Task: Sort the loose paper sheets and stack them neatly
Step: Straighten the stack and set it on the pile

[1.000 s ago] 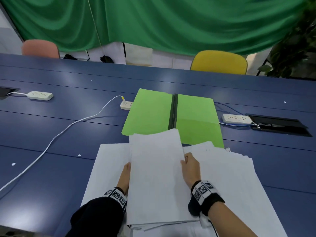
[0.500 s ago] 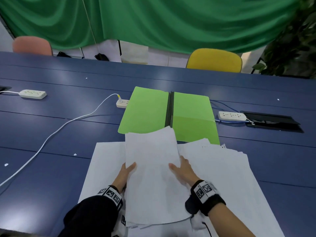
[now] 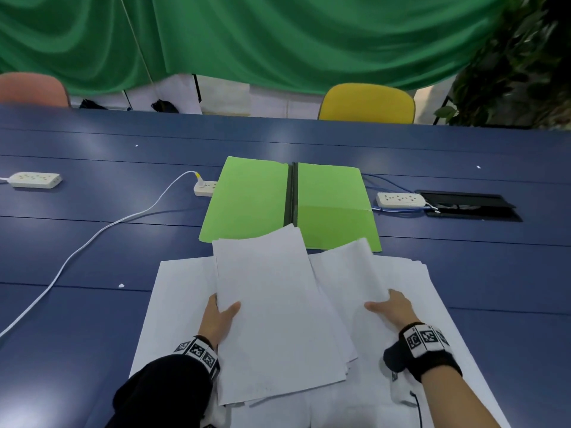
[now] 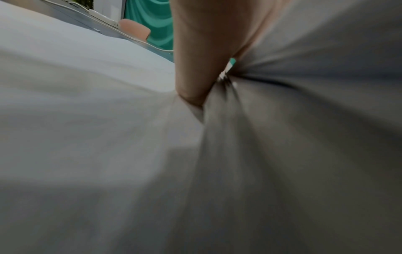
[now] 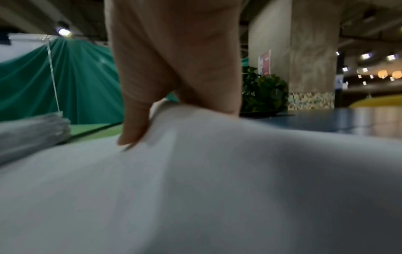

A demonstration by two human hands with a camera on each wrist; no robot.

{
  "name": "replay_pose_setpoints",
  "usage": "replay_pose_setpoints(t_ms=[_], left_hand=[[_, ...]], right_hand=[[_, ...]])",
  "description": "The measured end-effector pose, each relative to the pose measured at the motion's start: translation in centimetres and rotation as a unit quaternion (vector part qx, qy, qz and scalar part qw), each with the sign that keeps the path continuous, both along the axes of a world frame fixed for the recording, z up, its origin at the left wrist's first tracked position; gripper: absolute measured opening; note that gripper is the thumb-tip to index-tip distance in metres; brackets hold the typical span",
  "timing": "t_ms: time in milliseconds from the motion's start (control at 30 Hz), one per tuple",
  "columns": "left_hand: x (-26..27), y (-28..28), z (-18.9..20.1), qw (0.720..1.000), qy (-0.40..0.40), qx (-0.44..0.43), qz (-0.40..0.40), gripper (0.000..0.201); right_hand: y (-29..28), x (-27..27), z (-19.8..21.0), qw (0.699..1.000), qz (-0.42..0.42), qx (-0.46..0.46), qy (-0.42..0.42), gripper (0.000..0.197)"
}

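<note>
1. My left hand grips the gathered stack at its left edge, thumb on top; the fingers beneath are hidden.
2. My right hand holds the edge of a loose sheet to the right; its fingers are tucked under the paper. Both wrist views are blurred.
3. Half a second ago the right hand lay against the stack's right edge; it has since moved out to the spread sheets.
4. Papers lie on the blue worktop, just before an open green folder. Green curtain behind.
</note>
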State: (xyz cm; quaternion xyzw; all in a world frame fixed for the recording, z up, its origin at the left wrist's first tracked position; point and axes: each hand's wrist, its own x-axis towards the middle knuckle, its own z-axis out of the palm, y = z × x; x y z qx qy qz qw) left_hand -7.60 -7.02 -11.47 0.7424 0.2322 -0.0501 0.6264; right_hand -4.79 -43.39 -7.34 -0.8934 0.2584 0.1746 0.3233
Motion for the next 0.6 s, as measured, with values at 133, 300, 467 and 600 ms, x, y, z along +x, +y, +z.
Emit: replay_pose_setpoints(t_ms=[133,300,467,600], left_hand=[[-0.2,-0.5,0.3,1.000,-0.011,0.007,0.013,0.044],[-0.4,-0.3,0.5,1.000,-0.020,-0.009,0.022,0.043],[-0.2,-0.3,2.3,0.998,-0.033,-0.056,0.025,0.038],[0.3,-1.7,5.2,0.994,-0.059,-0.093,-0.006,0.032]], right_hand=[[0.5,-0.4,0.5,0.999,0.034,0.034,-0.024,0.040],[-1.8,0.2,1.0,0.991,0.089,0.068,0.069,0.060],[-4.2,-0.8,2.7,0.990,0.071,0.012,0.120,0.024],[-4.4,-0.6,1.0,0.985,-0.107,0.136,-0.018,0.028]])
